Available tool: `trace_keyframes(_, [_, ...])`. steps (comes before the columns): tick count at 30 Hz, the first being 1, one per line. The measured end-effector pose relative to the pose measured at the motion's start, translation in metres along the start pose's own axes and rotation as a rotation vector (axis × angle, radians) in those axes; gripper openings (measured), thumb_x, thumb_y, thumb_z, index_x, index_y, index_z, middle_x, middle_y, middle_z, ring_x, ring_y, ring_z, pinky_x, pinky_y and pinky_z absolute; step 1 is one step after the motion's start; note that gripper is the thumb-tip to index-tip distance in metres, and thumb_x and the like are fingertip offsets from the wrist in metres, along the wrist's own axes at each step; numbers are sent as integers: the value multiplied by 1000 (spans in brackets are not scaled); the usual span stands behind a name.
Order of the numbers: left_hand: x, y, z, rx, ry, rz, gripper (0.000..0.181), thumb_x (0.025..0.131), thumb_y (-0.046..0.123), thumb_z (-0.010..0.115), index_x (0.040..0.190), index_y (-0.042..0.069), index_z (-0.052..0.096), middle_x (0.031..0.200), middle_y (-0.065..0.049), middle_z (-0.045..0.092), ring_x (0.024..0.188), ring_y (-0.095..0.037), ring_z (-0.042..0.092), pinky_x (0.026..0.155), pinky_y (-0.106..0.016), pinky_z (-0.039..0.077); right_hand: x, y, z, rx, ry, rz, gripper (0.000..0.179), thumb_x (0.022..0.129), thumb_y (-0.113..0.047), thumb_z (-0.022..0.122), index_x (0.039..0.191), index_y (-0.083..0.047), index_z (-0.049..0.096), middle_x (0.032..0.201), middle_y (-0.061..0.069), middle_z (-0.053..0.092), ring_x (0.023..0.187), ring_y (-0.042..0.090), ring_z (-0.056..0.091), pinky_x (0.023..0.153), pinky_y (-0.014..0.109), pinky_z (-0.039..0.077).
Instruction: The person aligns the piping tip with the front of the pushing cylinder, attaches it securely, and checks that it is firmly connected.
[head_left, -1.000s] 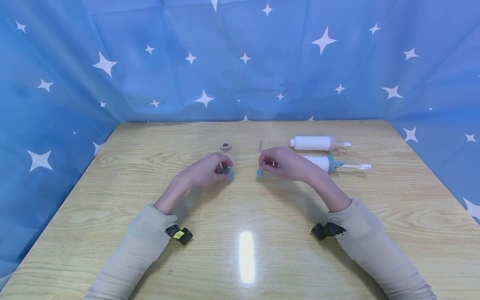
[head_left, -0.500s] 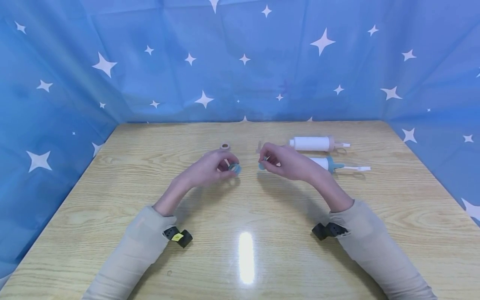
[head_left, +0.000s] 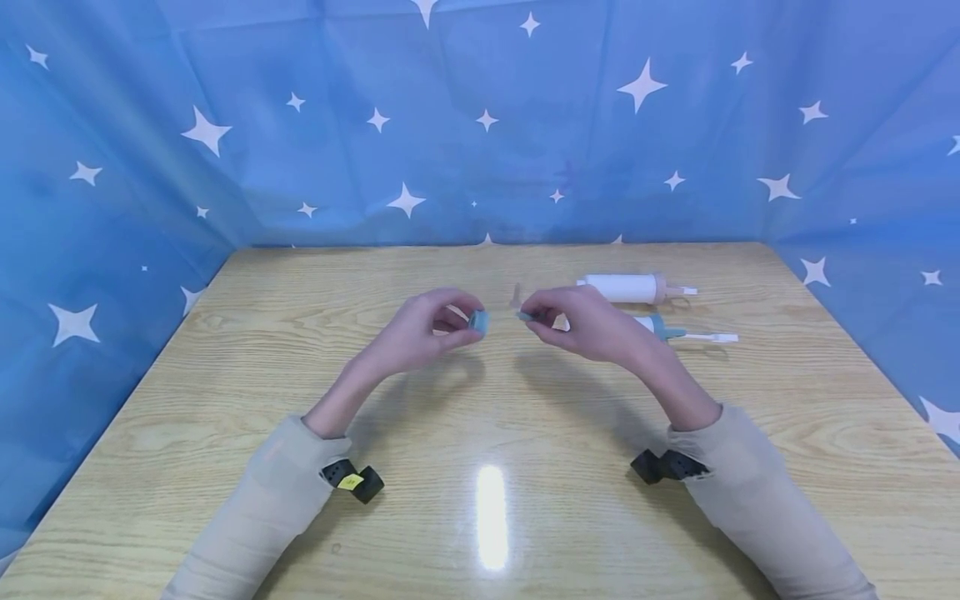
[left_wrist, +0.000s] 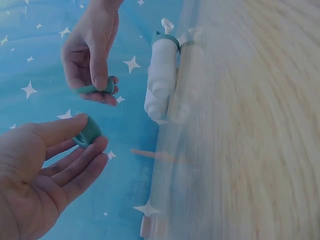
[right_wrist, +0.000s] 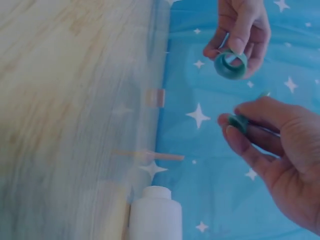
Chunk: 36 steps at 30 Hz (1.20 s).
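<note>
Two small green pieces are up off the table (head_left: 420, 525) now, one in each of your hands, with a narrow gap between them! Your left hand (head_left: 420, 337) pinches the green ring (right_wrist: 225, 72) between thumb and fingertips, and the right wrist view catches its round opening. Across from it, your right hand (head_left: 588, 325) nips the small green part (right_wrist: 239, 124) between thumb and fingers, which cover much of it; from your left wrist, a slim green end pokes out past the thumb. So ring on your left, part on your right, near each other but not touching, both hands' shadows falling on the wood below. Just behind your right fingertips stands a thin pink stick (head_left: 517, 294). Over beyond your left hand sits a pink ring (right_wrist: 159, 98), clear to both wrist cameras. Out to the right, two white bottles lie on their sides: the pink-collared bottle (head_left: 621, 288) farther back, the green-collared bottle (head_left: 658, 327) nearer you and partly hidden by your right hand. Blue curtain (head_left: 450, 92) with white stars fills the background.
</note>
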<state>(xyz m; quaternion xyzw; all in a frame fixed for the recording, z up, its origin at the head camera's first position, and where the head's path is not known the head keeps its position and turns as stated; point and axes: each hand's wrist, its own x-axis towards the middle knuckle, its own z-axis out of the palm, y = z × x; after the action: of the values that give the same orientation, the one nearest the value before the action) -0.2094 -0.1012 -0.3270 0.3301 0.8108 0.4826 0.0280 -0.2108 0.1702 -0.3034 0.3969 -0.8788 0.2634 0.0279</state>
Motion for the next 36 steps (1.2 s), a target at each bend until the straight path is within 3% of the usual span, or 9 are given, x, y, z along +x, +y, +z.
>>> trace_keyframes(6, [-1, 9, 4, -63, 58, 32, 29, 92, 6, 75, 119, 2, 66, 110, -7, 69, 96, -17, 72, 86, -29, 59, -3, -5, -4, -42, 43, -53, 18, 97, -6, 68, 114, -5, 74, 93, 1, 68, 73, 9, 58, 61, 31, 53])
trace_keyframes(13, [-4, 17, 8, -98, 91, 59, 30, 92, 5, 75, 120, 2, 66, 112, -8, 68, 97, -18, 72, 87, -29, 59, -4, -10, -4, -37, 81, -96, 22, 96, -6, 70, 117, -5, 74, 94, 1, 67, 70, 8, 55, 59, 28, 52])
trace_keyframes(23, [-6, 25, 13, -165, 111, 99, 31, 91, 1, 75, 120, 0, 65, 114, -10, 67, 97, -19, 72, 87, -33, 60, -2, -18, -2, 51, 100, -71, 12, 94, -7, 72, 103, -10, 65, 89, -4, 66, 73, 3, 63, 59, 28, 53])
trace_keyframes(32, [-7, 30, 16, -198, 99, 92, 29, 92, 2, 74, 119, 2, 65, 114, -8, 66, 99, -18, 72, 89, -36, 59, -2, -21, 1, 42, 196, -218, 17, 90, 1, 74, 102, -8, 66, 92, -3, 67, 76, 5, 66, 63, 27, 57])
trace_keyframes(36, [-8, 30, 17, -217, 107, 86, 29, 92, 2, 74, 119, 2, 65, 114, -8, 66, 98, -18, 72, 90, -39, 59, -1, -21, 2, 45, 215, -232, 18, 89, 4, 74, 103, -6, 68, 94, -1, 69, 78, 7, 67, 68, 25, 58])
